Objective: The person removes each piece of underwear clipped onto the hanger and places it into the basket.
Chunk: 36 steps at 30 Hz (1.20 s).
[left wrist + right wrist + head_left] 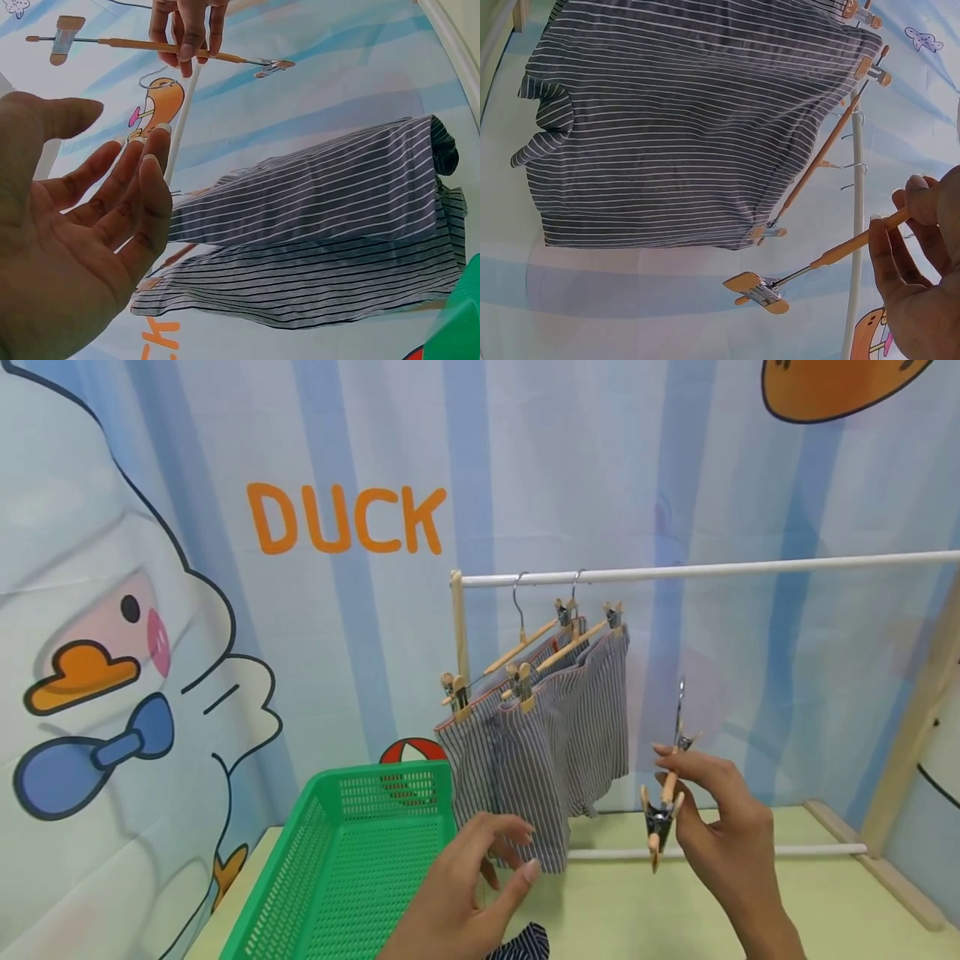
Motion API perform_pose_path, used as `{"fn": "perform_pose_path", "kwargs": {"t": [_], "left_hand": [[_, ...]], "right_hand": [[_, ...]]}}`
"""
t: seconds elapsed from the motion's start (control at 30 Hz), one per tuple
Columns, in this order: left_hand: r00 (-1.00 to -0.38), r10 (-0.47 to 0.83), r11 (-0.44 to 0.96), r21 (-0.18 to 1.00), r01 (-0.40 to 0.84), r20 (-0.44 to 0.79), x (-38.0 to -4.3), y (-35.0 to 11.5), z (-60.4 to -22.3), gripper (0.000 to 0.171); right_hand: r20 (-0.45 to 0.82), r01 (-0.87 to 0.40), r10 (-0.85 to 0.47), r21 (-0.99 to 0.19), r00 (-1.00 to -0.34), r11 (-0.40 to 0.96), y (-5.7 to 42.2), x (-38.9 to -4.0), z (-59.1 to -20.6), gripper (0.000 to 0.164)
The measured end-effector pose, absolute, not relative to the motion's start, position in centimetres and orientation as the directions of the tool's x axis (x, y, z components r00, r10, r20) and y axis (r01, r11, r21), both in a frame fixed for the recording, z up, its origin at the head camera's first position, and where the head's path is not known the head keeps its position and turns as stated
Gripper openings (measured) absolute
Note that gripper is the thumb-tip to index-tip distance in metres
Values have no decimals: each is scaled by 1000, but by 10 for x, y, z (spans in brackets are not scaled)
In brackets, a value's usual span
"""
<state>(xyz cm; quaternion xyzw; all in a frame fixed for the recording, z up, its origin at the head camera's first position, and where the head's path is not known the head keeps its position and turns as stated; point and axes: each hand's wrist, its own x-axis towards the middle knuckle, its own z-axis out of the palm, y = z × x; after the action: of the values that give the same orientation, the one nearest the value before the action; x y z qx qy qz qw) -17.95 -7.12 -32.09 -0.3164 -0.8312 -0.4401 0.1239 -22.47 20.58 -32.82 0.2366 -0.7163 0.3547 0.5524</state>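
Observation:
My right hand pinches the wooden bar of a clip hanger between thumb and fingers, right of the hanging clothes. Nothing hangs from this hanger's clips, and its metal hook points up. In the left wrist view the same hanger lies across the fingertips. My left hand hovers in front of the striped shorts, fingers loosely bent and holding nothing. Two pairs of grey striped shorts hang by clips from hangers on the rail. Below my left hand, a dark striped cloth shows only partly.
A white rail on a wooden frame spans the back. At left stands a green basket with perforated sides, on the pale yellow table. A lower white bar runs near the tabletop. Behind is a printed duck curtain.

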Motion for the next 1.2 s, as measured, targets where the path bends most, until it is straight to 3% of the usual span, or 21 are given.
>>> {"fn": "perform_pose_path", "kwargs": {"t": [0.17,0.53,1.2], "left_hand": [[-724,420,400,605,689,547,-181,-69,-324,19],[-695,425,386,578,719,580,-182,-66,-327,26],[-740,468,398,632,665,483,-179,-64,-324,25]], "right_hand": [[958,-724,74,-259,-277,640,210,-226,-328,41],[954,-722,72,-269,-292,637,218,-231,-318,34],[965,-695,72,-234,-254,680,223,-252,-283,27]]}}
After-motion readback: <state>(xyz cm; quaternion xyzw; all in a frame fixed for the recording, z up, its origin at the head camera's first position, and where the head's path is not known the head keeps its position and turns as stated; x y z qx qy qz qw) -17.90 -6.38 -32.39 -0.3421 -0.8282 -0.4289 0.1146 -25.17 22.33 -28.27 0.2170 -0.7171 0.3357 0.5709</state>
